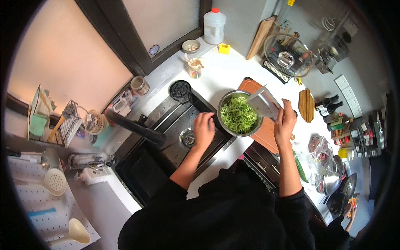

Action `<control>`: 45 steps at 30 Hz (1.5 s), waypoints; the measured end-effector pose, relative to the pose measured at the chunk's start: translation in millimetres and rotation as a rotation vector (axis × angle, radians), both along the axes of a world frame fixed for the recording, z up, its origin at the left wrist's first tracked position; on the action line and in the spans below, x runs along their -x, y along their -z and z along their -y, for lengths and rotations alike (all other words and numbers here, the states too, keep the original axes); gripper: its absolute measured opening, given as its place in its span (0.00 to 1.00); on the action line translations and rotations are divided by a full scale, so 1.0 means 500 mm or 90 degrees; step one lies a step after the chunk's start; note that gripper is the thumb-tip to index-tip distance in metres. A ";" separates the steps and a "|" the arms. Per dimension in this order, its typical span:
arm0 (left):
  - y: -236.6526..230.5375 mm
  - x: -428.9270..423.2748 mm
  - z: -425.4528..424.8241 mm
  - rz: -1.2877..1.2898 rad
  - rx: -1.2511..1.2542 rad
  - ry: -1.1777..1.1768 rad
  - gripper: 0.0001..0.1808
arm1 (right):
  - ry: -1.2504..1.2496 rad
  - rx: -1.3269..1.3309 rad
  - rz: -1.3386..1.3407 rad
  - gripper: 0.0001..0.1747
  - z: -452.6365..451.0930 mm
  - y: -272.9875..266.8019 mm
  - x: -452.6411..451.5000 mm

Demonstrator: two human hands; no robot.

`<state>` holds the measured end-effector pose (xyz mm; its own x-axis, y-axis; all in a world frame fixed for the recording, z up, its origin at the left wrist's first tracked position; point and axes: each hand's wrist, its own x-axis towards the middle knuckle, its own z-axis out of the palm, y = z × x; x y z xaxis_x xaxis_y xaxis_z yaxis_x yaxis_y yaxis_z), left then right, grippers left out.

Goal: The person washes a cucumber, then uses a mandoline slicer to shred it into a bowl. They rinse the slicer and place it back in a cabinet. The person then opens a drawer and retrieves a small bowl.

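My right hand [285,122] grips a broad, flat metal kitchen tool [264,101] by its right end. Its face looks speckled; whether it is a cleaver or a grater I cannot tell. The tool's left end slants over a steel bowl [222,127] full of green shreds [239,115], which look like cucumber or zucchini. Beneath the bowl's right side lies an orange-brown cutting board [265,136], partly hidden by the bowl and tool. My left hand [204,128] hovers over the black sink [175,150], left of the bowl, empty, with its fingers loosely bent.
A black faucet [137,128] arches over the sink. Behind the bowl stand a small jug [195,67] and a glass lid [287,56]. To the right lie a cucumber [300,167] and plastic bags [322,153]. At lower right, another person's hands [350,210] hold an orange packet.
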<state>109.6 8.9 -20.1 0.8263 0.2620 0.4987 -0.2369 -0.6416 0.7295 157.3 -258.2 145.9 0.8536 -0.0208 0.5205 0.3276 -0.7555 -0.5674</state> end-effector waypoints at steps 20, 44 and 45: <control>0.151 0.112 -0.552 -0.151 -0.130 -0.132 0.42 | -0.066 -0.758 -0.580 0.15 -0.286 0.203 0.173; 0.183 0.309 -0.295 -0.171 0.747 -0.201 0.11 | -0.281 -0.799 -0.537 0.10 -0.387 0.299 0.173; 0.187 0.302 -0.309 -0.215 0.943 -0.127 0.11 | -0.304 -0.809 -0.528 0.10 -0.391 0.296 0.173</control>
<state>-41.4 163.2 -113.4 0.7356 0.4558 -0.5012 0.0656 0.6884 0.7224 71.0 -62.8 -2.1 0.9347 0.2805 -0.2184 -0.3218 0.4061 -0.8553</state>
